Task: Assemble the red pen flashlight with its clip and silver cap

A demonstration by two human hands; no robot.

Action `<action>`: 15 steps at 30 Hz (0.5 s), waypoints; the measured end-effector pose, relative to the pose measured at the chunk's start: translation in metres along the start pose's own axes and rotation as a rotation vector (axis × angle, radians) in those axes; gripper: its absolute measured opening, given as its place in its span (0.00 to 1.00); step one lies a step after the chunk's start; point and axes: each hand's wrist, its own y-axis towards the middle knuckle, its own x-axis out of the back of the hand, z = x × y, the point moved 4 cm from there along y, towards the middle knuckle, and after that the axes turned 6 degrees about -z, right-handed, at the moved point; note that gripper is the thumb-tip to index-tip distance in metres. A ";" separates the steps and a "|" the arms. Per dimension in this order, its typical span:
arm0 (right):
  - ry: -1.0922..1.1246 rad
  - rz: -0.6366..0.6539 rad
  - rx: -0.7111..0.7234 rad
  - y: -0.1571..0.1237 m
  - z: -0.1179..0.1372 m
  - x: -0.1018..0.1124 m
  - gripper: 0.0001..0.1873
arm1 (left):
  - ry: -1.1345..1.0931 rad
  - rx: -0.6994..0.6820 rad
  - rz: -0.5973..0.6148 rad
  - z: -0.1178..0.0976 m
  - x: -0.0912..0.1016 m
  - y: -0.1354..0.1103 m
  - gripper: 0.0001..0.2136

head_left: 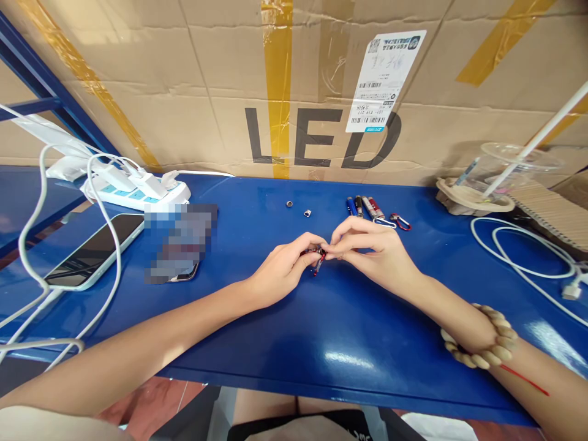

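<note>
Over the middle of the blue table (275, 355), my left hand (285, 266) pinches a small red and silver metal piece (318, 264), likely a carabiner clip. Part of it hangs below the fingers and the rest is hidden by them. My right hand (367, 244) meets it from the right, thumb and fingertips closed on the near end of the same piece. Just beyond my right hand lie several small flashlights (366, 206) in blue, black, silver and red. Beside them is a red carabiner (401, 222). Two small metal caps, a round one (289, 204) and a tilted one (307, 213), rest behind my left hand.
A large cardboard box (220, 73) stands along the back. To the left are a white power strip (133, 191) with plugs and cables, a phone (98, 251) and a blurred-out object (184, 242). On the right are a clear plastic cup (505, 168) and a coiled white cable (514, 254).
</note>
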 end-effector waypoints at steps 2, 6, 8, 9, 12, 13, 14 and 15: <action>0.009 -0.011 -0.012 0.001 -0.001 0.001 0.07 | -0.027 -0.032 0.001 -0.002 -0.001 0.000 0.08; 0.048 -0.023 -0.074 0.003 -0.004 0.003 0.06 | -0.004 -0.066 -0.021 -0.002 -0.001 0.000 0.10; 0.078 -0.019 -0.112 0.002 -0.005 0.002 0.06 | 0.015 -0.080 -0.031 -0.002 -0.001 0.000 0.10; 0.092 -0.019 -0.127 0.002 -0.006 0.002 0.06 | 0.030 -0.090 -0.035 -0.001 0.000 0.000 0.11; 0.121 -0.028 -0.153 0.002 -0.006 0.000 0.06 | 0.124 -0.109 -0.054 -0.001 0.002 0.000 0.12; 0.128 -0.032 -0.158 0.002 -0.006 0.000 0.07 | 0.158 -0.103 -0.055 -0.001 0.003 -0.001 0.12; 0.135 -0.036 -0.163 0.002 -0.006 0.000 0.07 | 0.182 -0.092 -0.056 0.000 0.003 -0.001 0.12; 0.137 -0.039 -0.168 0.001 -0.006 -0.001 0.08 | 0.187 -0.078 -0.055 0.000 0.003 -0.002 0.12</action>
